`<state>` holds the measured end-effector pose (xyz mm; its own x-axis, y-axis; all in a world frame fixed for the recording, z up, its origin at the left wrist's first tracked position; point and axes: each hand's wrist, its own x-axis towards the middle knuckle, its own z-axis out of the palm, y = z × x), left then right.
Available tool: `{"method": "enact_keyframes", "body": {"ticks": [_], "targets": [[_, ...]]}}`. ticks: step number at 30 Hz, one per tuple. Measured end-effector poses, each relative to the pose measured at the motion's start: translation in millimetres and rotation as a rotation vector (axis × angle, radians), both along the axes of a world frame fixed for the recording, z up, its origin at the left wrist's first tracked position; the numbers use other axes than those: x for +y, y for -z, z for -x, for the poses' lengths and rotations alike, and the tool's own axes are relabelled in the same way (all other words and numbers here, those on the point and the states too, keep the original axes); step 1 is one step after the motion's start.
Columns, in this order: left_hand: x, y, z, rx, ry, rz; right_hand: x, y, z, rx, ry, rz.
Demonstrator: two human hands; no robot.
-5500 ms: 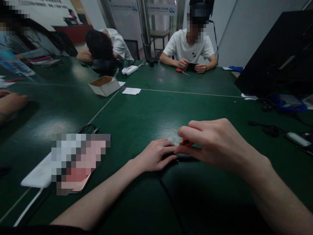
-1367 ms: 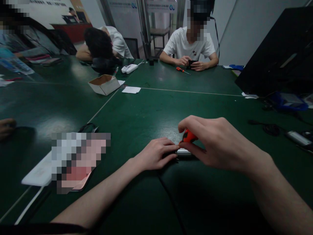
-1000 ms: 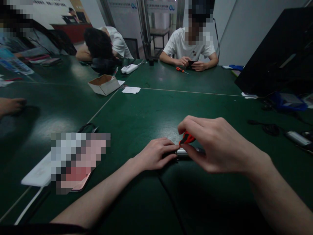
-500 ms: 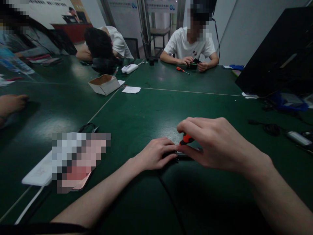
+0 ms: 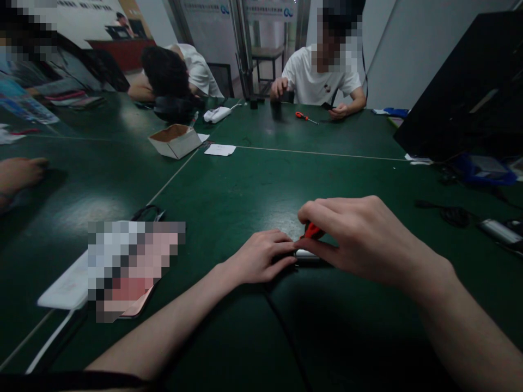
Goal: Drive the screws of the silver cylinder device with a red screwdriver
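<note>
My right hand is closed, its thumb and fingers wrapped round the red-and-black handle of a screwdriver. The screwdriver's shaft and tip are hidden behind my fingers. Low on the table lies a slim object with a silver face, partly covered by both hands; its kind cannot be made out. My left hand grips the left end of this object between thumb and fingers. The two hands almost meet over it.
The green table carries a white power strip and a pink-backed phone at left. Farther off are an open box, a paper slip and another screwdriver. Cables and a black monitor stand right. Other people sit around.
My right hand has turned slightly with the screwdriver handle, and more of the silver face catches light. The person opposite has lifted one hand away from their work. My left hand stays put.
</note>
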<state>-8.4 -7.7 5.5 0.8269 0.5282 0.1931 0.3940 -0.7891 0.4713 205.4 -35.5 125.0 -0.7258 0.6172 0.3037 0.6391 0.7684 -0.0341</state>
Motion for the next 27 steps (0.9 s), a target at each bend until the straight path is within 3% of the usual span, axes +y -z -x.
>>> {"method": "enact_keyframes", "body": {"ticks": [6,11,14,27], "targets": [[-0.2,-0.7,-0.3,-0.008,-0.003,0.005,0.0,-0.3,1.8,-0.018,0.036,-0.083],[-0.4,-1.4,-1.3,-0.022,0.007,0.006,-1.3,-3.7,1.4,0.071,-0.07,0.112],[-0.5,-2.3,-1.4,0.002,0.005,0.002,-1.2,-3.0,0.2,0.084,-0.06,0.168],[-0.6,-3.1,-1.3,-0.015,-0.012,0.006,-3.4,-3.1,2.6,-0.061,0.04,-0.054]]}}
